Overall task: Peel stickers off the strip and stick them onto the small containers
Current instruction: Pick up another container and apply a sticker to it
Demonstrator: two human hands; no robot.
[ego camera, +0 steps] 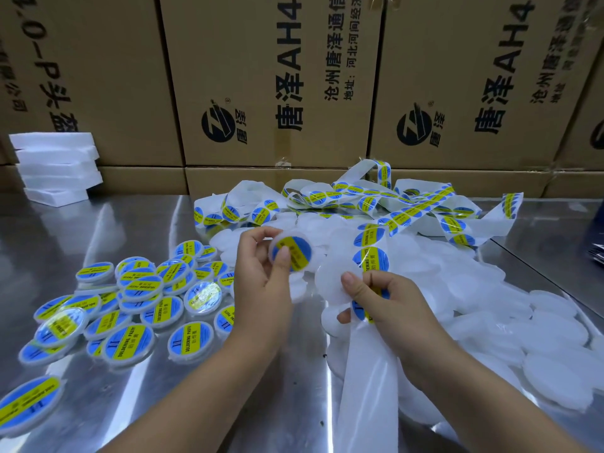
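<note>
My left hand (261,276) holds a small round white container (295,248) above the steel table, its thumb pressing on the blue and yellow sticker on the lid. My right hand (379,299) pinches the white backing strip (366,384) at a blue and yellow sticker (361,310). Another sticker (376,259) sits on the strip just above that hand. The strip runs down toward me and back into a tangled heap (385,201).
Several labelled containers (130,305) lie scattered on the left of the steel table (228,403). A pile of plain white containers (523,322) fills the right. Cardboard boxes (277,76) wall the back; white foam blocks (55,168) are stacked far left.
</note>
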